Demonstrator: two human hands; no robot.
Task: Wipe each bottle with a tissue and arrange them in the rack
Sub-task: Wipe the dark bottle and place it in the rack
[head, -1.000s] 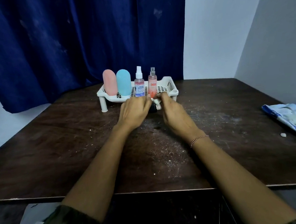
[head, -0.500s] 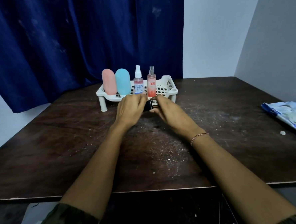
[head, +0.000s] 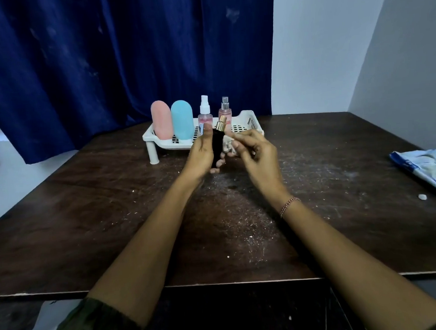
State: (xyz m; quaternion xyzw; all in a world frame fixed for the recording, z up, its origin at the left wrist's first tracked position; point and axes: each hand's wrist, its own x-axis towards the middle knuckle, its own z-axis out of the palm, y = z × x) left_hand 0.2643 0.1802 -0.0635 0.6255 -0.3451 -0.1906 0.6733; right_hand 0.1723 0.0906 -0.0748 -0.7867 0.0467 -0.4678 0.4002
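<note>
My left hand (head: 202, 150) grips a small black bottle (head: 217, 145) with a gold sprayer top, held upright above the table in front of the rack. My right hand (head: 255, 152) pinches a crumpled white tissue (head: 228, 143) against the bottle's right side. Behind them stands the white perforated rack (head: 247, 119) on short legs. Inside it, left to right, stand a pink bottle (head: 161, 119), a light blue bottle (head: 182, 119), a clear spray bottle with a white top (head: 205, 113) and a pink spray bottle with a silver top (head: 225, 110).
The dark wooden table (head: 113, 222) is dusted with white specks. A blue and white tissue packet (head: 426, 168) lies at the right edge with a small white scrap (head: 422, 197) beside it. A blue curtain hangs behind; white walls stand behind and to the right.
Both hands have lifted from the table in front of the rack. The black bottle now stands upright in my left hand, with the tissue against its side.
</note>
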